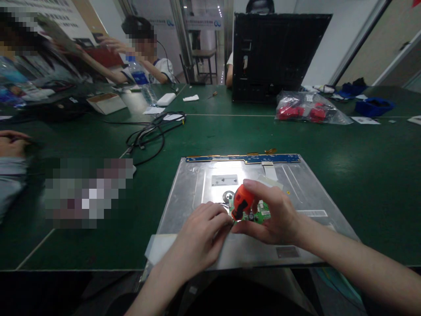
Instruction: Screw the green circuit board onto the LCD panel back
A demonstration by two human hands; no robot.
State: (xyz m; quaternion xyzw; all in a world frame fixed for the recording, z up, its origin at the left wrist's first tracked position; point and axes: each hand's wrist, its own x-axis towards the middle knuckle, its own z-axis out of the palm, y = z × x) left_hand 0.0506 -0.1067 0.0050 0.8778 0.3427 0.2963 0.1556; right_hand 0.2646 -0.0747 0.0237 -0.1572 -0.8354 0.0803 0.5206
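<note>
My right hand (279, 215) holds a stubby orange-and-black screwdriver (242, 201). Its index finger lies on the top of the handle and the thumb is spread away below. Close to the screwdriver's lower end, the fingers of my left hand (205, 228) are pressed together; whatever they may hold is hidden. Beneath both hands is a green circuit board (263, 215), partly covered by them. It sits on the silvery metal back of a flat display panel (187, 197), which lies on the table. A narrow blue circuit strip (226, 159) runs along the panel's far edge.
The green table (210, 136) carries coiled black cables (148, 131) at left and a clear bag with red items (309, 109) at right. Behind stands a large black panel (276, 57). A bottle (140, 77) is by a seated person (161, 70); another person's hand (13, 142) rests at left.
</note>
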